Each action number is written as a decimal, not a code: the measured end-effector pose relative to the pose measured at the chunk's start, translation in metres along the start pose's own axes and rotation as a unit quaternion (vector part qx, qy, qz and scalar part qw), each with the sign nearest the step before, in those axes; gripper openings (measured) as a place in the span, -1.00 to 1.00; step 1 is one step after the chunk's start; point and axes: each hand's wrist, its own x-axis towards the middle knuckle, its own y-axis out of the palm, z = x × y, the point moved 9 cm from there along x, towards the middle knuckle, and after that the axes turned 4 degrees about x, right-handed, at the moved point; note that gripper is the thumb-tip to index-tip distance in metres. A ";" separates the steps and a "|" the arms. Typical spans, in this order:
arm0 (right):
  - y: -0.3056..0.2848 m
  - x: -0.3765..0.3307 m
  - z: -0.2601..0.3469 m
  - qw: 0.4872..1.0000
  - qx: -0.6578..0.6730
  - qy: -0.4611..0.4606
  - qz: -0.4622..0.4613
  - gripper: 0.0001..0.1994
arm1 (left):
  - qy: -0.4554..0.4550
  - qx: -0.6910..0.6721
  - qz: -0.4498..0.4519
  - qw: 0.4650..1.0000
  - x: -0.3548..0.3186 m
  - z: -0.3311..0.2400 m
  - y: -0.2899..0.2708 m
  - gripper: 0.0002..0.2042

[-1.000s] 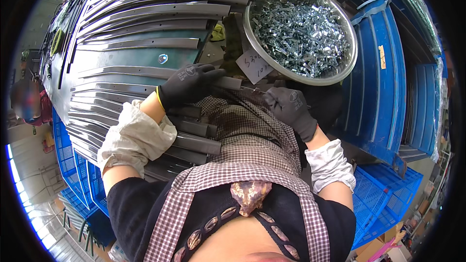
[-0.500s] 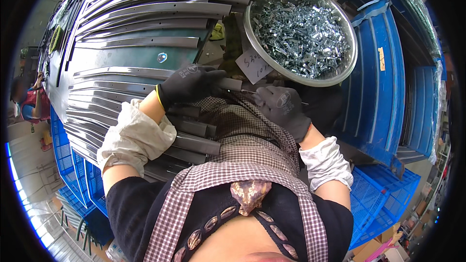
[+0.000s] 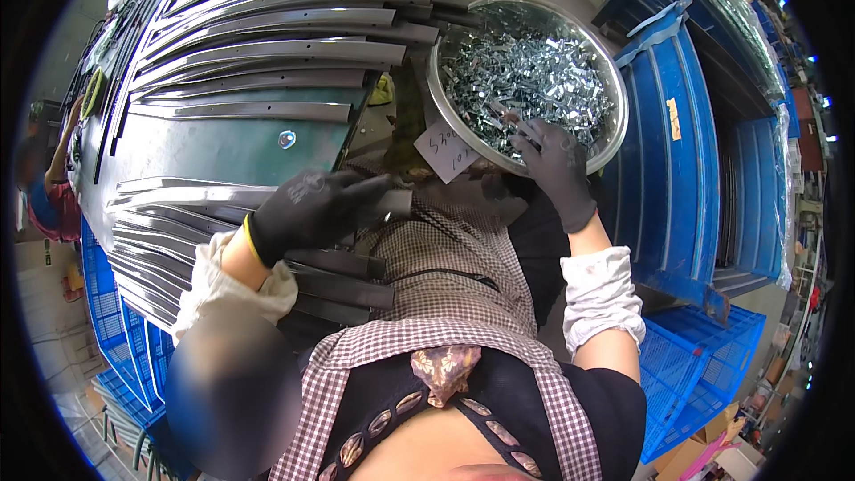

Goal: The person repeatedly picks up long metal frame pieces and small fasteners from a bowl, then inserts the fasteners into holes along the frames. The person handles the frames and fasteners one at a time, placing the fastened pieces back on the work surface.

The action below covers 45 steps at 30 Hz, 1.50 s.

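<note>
My left hand (image 3: 312, 212), in a black glove with a yellow cuff edge, is closed around a long dark metal strip. The free end of this strip (image 3: 398, 205) sticks out past the fingers, above my checked apron (image 3: 445, 294). My right hand (image 3: 561, 167), also gloved in black, reaches over the near rim of a large round metal bowl (image 3: 616, 116). Its fingertips are bent together at the heap of small shiny metal clips (image 3: 534, 71); what lies between them is too small to make out.
More dark strips (image 3: 294, 53) lie in rows across the green-topped table (image 3: 232, 156), some overhanging its edge. A marked paper tag (image 3: 445, 151) rests against the bowl. Blue metal bins (image 3: 668, 142) stand at right, blue plastic crates (image 3: 704, 365) below them. Another person (image 3: 55, 200) is at far left.
My right hand has left the strip's end and moved up and right to the clips in the bowl. My left hand keeps its strip, slightly lower and further left in view.
</note>
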 end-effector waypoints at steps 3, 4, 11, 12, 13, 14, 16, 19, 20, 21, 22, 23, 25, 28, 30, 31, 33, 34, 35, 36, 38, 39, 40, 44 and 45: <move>0.015 0.030 -0.001 0.997 -0.023 0.041 0.059 -0.68 | -0.036 -0.049 0.058 0.996 -0.030 -0.002 0.005 -0.55; 0.019 0.038 0.003 0.999 -0.042 -0.006 0.026 -0.67 | -0.075 -0.096 0.117 0.986 -0.046 0.004 0.013 -0.57; 0.072 0.071 -0.014 0.988 -0.132 -0.031 0.072 -0.71 | -0.040 -0.134 -0.019 0.990 -0.047 0.047 -0.040 -0.75; 0.075 0.075 -0.013 0.986 -0.141 -0.030 0.085 -0.73 | -0.067 -0.100 -0.057 0.991 -0.043 0.065 -0.049 -0.76; 0.075 0.077 -0.012 0.983 -0.151 -0.028 0.097 -0.75 | -0.106 -0.048 -0.097 0.988 -0.042 0.084 -0.058 -0.74; 0.076 0.076 -0.013 0.980 -0.164 -0.023 0.109 -0.77 | -0.142 0.003 -0.136 0.981 -0.042 0.102 -0.064 -0.72; 0.069 0.073 -0.007 0.987 -0.135 -0.047 0.069 -0.81 | -0.131 0.135 -0.180 0.965 -0.036 0.128 -0.065 -0.67; 0.059 0.069 -0.003 0.993 -0.093 -0.067 0.034 -0.77 | -0.140 0.202 -0.156 0.957 -0.031 0.148 -0.038 -0.64; 0.052 0.067 -0.003 0.996 -0.052 -0.062 0.029 -0.79 | -0.146 0.200 -0.130 0.960 -0.027 0.148 -0.030 -0.63; 0.045 0.066 -0.004 0.998 -0.010 -0.057 0.025 -0.80 | -0.130 0.209 -0.112 0.963 -0.023 0.146 -0.028 -0.65; 0.036 0.064 -0.004 0.998 0.032 -0.052 0.019 -0.82 | -0.106 0.195 -0.110 0.969 -0.019 0.139 -0.027 -0.66; 0.028 0.060 -0.004 0.987 0.126 0.070 0.064 -0.80 | -0.083 0.182 -0.108 0.974 -0.018 0.132 -0.025 -0.66; 0.026 0.051 -0.023 0.949 0.273 0.136 0.083 -0.80 | -0.050 0.167 -0.100 0.980 -0.005 0.115 -0.023 -0.67; 0.021 0.033 -0.010 0.891 0.424 0.146 0.064 -0.82 | -0.035 0.164 -0.089 0.982 0.021 0.086 -0.008 -0.67; 0.020 0.016 0.002 0.873 0.461 0.147 0.063 -0.82 | -0.031 0.161 -0.097 0.982 0.034 0.077 0.004 -0.66; 0.021 0.005 0.008 0.858 0.473 0.176 0.100 -0.83 | -0.022 0.120 -0.115 0.986 0.037 0.075 0.008 -0.66; 0.028 -0.013 0.013 0.841 0.511 0.157 0.082 -0.83 | -0.028 0.040 -0.102 0.994 0.042 0.079 0.022 -0.69; 0.031 -0.022 0.018 0.833 0.525 0.152 0.084 -0.83 | -0.033 0.002 -0.095 0.995 0.043 0.080 0.026 -0.70; 0.034 -0.029 0.026 0.823 0.541 0.147 0.087 -0.84 | -0.037 -0.014 -0.095 0.995 0.042 0.079 0.026 -0.70; 0.036 -0.037 0.034 0.826 0.538 0.138 0.098 -0.83 | -0.038 -0.031 -0.096 0.994 0.043 0.075 0.025 -0.70; 0.040 -0.052 0.048 0.831 0.530 0.123 0.118 -0.82 | -0.027 -0.018 -0.088 0.996 0.043 0.060 0.021 -0.70; 0.040 -0.055 0.059 0.848 0.512 0.078 0.111 -0.82 | -0.016 0.012 -0.079 0.997 0.041 0.044 0.016 -0.70; 0.043 -0.059 0.071 0.863 0.493 0.033 0.104 -0.81 | -0.006 0.043 -0.070 0.997 0.039 0.028 0.012 -0.70; 0.040 -0.070 0.122 0.913 0.359 -0.191 0.036 -0.78 | 0.013 -0.168 -0.037 0.985 0.035 -0.028 0.014 -0.76; 0.050 -0.070 0.124 0.913 0.363 -0.158 0.096 -0.69 | 0.011 -0.167 -0.065 0.984 0.031 -0.029 0.017 -0.75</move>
